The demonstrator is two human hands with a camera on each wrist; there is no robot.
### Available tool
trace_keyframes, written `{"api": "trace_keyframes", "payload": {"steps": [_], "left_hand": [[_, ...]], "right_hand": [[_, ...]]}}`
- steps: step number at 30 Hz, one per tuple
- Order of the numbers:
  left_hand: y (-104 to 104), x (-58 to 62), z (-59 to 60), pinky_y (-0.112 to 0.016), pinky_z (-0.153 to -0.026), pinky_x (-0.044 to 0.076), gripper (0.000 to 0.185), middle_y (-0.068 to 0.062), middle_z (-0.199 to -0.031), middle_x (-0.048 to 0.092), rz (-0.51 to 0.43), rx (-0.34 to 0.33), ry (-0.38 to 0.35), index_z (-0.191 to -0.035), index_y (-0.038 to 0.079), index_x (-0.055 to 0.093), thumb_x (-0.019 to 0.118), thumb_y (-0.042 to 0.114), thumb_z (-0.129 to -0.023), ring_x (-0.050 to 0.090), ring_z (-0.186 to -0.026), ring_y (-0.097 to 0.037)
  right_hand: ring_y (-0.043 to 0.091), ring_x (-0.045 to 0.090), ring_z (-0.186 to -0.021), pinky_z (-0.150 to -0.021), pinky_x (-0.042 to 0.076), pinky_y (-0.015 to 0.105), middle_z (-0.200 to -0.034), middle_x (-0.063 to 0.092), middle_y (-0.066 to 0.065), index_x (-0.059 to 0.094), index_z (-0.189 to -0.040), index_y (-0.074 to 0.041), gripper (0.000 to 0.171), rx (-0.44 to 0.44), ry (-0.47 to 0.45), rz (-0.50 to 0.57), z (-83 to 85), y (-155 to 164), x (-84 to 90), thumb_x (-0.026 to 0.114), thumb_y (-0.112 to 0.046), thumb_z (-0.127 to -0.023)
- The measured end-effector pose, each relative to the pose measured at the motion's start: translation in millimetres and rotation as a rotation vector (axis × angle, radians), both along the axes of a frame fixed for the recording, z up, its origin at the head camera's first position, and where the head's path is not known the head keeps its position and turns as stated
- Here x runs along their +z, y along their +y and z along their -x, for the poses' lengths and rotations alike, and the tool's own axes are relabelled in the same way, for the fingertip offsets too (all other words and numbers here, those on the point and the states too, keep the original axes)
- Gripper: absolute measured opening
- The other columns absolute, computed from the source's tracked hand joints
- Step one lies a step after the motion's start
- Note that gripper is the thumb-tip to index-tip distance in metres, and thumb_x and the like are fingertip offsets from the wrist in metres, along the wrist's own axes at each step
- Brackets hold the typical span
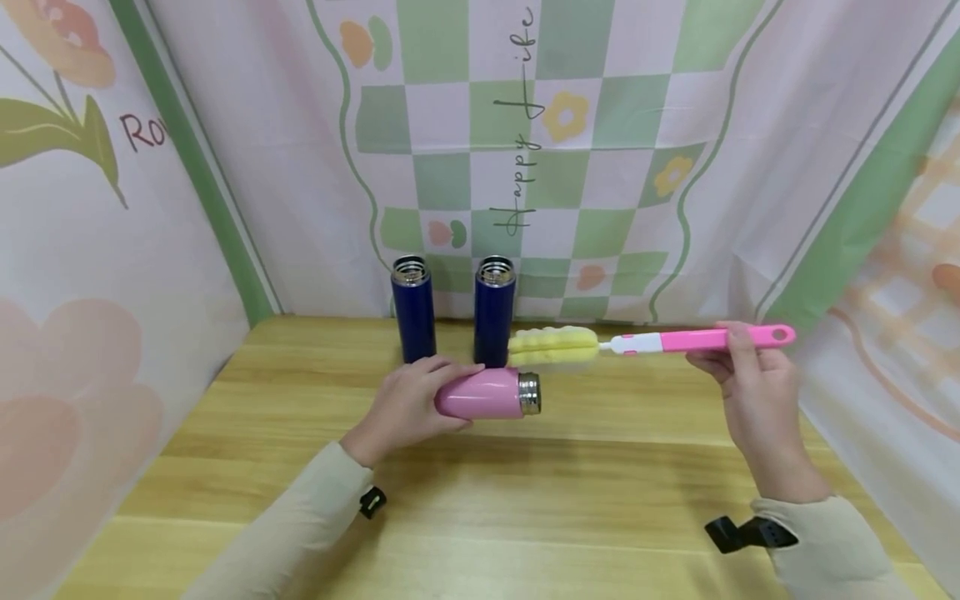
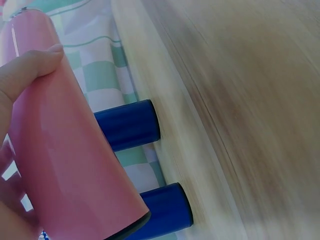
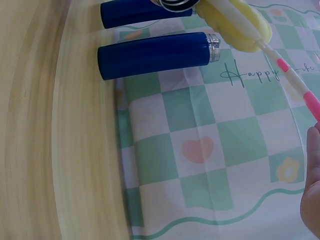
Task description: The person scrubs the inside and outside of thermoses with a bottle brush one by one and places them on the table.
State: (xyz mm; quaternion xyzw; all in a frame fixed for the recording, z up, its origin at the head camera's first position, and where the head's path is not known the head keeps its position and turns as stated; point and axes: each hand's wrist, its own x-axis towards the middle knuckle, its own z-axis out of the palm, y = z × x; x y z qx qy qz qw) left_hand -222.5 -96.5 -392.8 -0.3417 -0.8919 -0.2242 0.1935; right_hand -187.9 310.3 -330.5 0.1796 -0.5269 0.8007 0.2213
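Note:
My left hand (image 1: pixel 411 402) grips a pink flask (image 1: pixel 487 394) held on its side above the wooden table (image 1: pixel 525 517), its steel mouth pointing right. In the left wrist view the thumb (image 2: pixel 30 67) lies across the pink flask (image 2: pixel 65 150). My right hand (image 1: pixel 753 392) pinches the pink handle of a bottle brush (image 1: pixel 697 339). Its yellow sponge head (image 1: pixel 553 345) hovers just above and right of the flask's mouth. The right wrist view shows the sponge head (image 3: pixel 242 22) and the thin shaft.
Two dark blue flasks (image 1: pixel 412 308) (image 1: pixel 494 310) stand upright without lids at the table's back edge, right behind the pink flask. A checked cloth backdrop (image 1: pixel 540 150) closes the back and both sides.

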Motion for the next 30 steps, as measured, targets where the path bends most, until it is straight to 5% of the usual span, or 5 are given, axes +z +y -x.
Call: {"api": "trace_keyframes", "payload": {"steps": [12, 23, 30], "left_hand": [[0.5, -0.3, 2.6, -0.039, -0.086, 0.052, 0.073, 0.006, -0.126, 0.065, -0.145, -0.009, -0.028, -0.138, 0.029, 0.061, 0.090, 0.043, -0.072, 0.061, -0.108, -0.011], [2.7, -0.9, 1.0, -0.037, -0.083, 0.055, 0.068, 0.010, -0.122, 0.065, -0.431, 0.045, -0.332, -0.138, 0.040, 0.056, 0.086, 0.045, -0.077, 0.065, -0.101, -0.010], [7.5, -6.0, -1.2, -0.043, -0.086, 0.053, 0.073, 0.009, -0.125, 0.063, -0.585, 0.059, -0.558, -0.141, 0.034, 0.054, 0.084, 0.051, -0.077, 0.060, -0.108, -0.015]], "right_hand": [[0.022, 0.070, -0.085, -0.082, 0.054, 0.031, -0.097, 0.067, 0.018, 0.061, -0.109, 0.012, 0.022, -0.044, -0.021, 0.010, 2.2, 4.3, -3.4, 0.054, -0.008, -0.103], [0.023, 0.070, -0.084, -0.080, 0.055, 0.032, -0.096, 0.067, 0.018, 0.061, -0.107, 0.012, 0.022, -0.046, -0.020, 0.035, 1.7, 1.9, -1.6, 0.054, -0.008, -0.103], [0.023, 0.071, -0.084, -0.080, 0.055, 0.032, -0.095, 0.067, 0.019, 0.060, -0.109, 0.012, 0.021, -0.040, -0.025, 0.050, 1.0, -2.3, -1.2, 0.054, -0.008, -0.103]]}}
